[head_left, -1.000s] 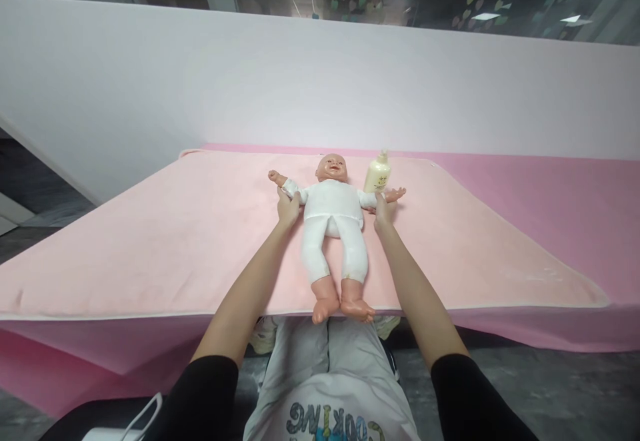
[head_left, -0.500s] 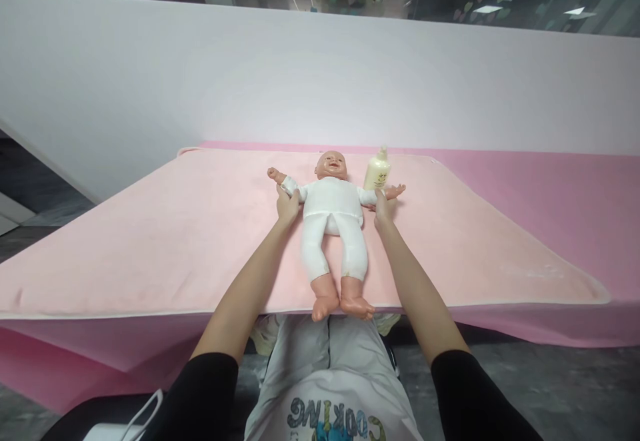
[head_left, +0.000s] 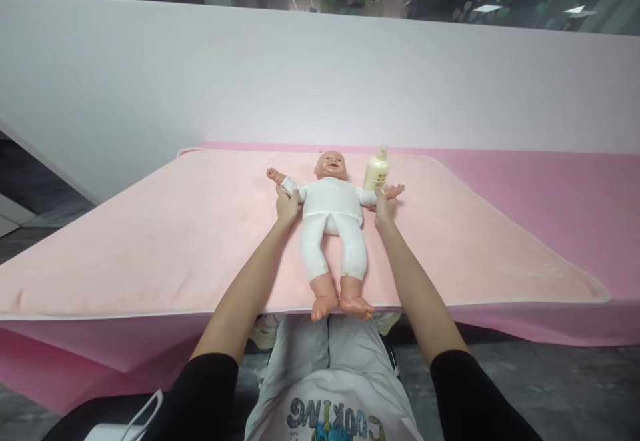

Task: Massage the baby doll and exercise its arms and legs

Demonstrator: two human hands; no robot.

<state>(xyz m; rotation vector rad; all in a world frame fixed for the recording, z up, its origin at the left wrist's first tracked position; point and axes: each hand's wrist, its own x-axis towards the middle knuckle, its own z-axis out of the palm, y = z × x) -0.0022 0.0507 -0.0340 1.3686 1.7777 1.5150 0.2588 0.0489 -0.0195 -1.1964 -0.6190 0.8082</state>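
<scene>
A baby doll (head_left: 333, 198) with a white cloth body lies on its back on a peach mat (head_left: 200, 241), head away from me and feet at the mat's near edge. Its arms stretch out to both sides. My left hand (head_left: 287, 206) is closed around the doll's arm on the left, thumb on top. Around the arm on the right, my right hand (head_left: 385, 209) is closed in the same way. Just beyond that arm stands a pale yellow pump bottle (head_left: 377, 169), its base partly hidden behind the arm.
A pink cloth (head_left: 560, 208) covers the table under the mat. Behind the table rises a white partition (head_left: 320, 81) with dark glass above it. A white object with a cord (head_left: 123, 428) lies at the lower left, beside my legs.
</scene>
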